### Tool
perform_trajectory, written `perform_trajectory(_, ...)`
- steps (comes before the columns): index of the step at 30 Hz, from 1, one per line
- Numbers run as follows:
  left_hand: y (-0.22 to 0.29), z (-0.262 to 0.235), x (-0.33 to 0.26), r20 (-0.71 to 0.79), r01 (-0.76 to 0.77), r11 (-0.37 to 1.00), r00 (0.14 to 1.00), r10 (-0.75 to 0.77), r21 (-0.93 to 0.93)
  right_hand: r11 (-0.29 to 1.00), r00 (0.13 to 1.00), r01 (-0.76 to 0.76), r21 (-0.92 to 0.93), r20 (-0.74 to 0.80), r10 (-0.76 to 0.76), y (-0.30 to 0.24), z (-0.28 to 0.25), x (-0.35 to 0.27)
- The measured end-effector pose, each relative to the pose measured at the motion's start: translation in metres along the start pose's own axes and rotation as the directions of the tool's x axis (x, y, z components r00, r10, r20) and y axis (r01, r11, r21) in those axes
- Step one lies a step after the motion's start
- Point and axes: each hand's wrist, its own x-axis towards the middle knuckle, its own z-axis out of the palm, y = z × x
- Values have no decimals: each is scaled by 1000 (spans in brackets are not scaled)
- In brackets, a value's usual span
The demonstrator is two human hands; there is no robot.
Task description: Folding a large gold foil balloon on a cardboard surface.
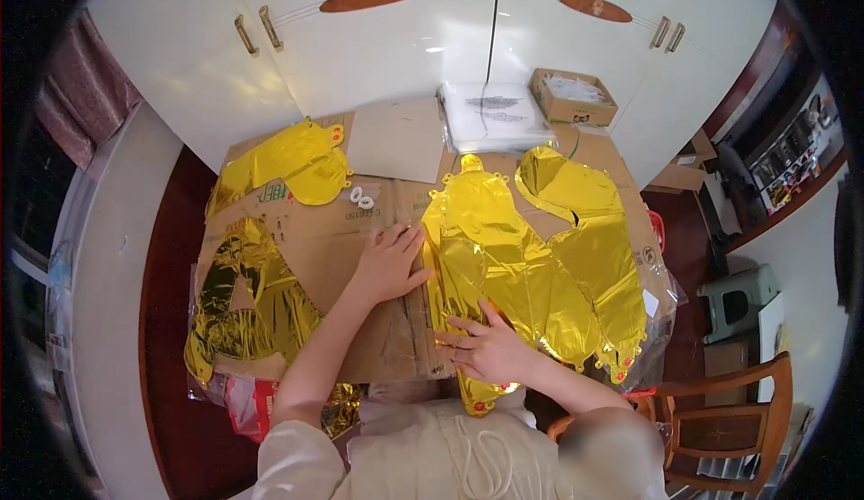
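Observation:
A large flat gold foil balloon (504,257) lies uninflated on the cardboard-covered table in front of me. My left hand (389,264) rests flat on the cardboard (382,338), its fingertips touching the balloon's left edge. Lower down, my right hand (490,349) presses on the foil with its fingers spread. Another gold foil balloon (598,248) lies to the right, against or partly over the first one. At the far left is a gold foil piece (301,165), with a creased gold foil balloon (247,284) nearer to me.
Two small white rings (361,198) lie beyond my left hand. At the back are a stack of clear plastic bags (495,115) and an open cardboard box (574,97) with plastic inside. White cabinet doors (387,41) stand behind. A wooden chair (774,410) is at the right.

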Motion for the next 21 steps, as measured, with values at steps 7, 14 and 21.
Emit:
perform_trajectory(7,19,-11,-29,37,7,998,999,-5,-56,969,967,-237,-74,-119,227,36,-43,-4)
perform_trajectory(14,23,-9,-43,131,-43,998,990,48,-37,892,905,-424,-159,-123,408,87,-28,-26)
perform_trajectory(21,26,-4,-45,90,-47,998,995,50,-34,883,902,-430,-187,-135,411,76,-15,-10)
